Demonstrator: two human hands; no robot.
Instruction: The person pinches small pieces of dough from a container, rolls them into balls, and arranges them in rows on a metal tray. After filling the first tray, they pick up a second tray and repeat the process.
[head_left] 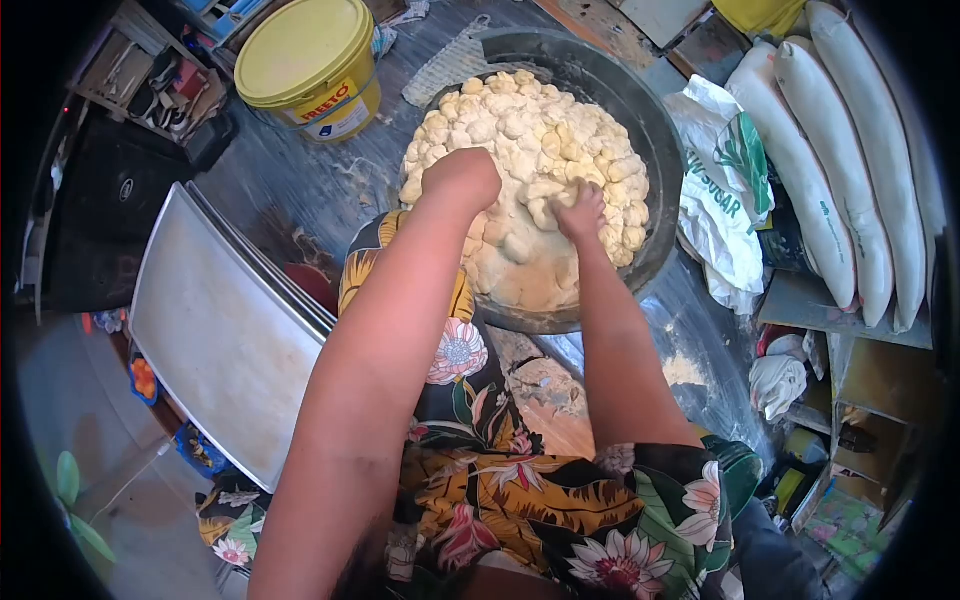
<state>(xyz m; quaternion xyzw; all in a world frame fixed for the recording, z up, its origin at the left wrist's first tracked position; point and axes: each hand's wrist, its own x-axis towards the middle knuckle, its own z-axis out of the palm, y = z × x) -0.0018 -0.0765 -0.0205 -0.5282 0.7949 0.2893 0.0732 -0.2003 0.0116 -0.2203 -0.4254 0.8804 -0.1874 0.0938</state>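
Note:
A heap of pale yellow dough lumps (pixel 500 125) fills much of a wide black tub (pixel 655 130), with smoother, floury dough at its near side. My left hand (pixel 462 182) is closed like a fist against the heap's left part. Its fingertips are hidden behind the back of the hand, down in the dough. Right of it, my right hand (pixel 580 212) has its fingers curled at a lump of dough (pixel 542 198) near the middle of the tub, touching it.
A yellow lidded bucket (pixel 308 65) stands back left. Stacked metal trays (pixel 215 340) lean at left. A white sugar sack (pixel 722 185) sits right of the tub, beside several long filled white sacks (pixel 815 170). Wooden shelving (pixel 880 375) stands at lower right.

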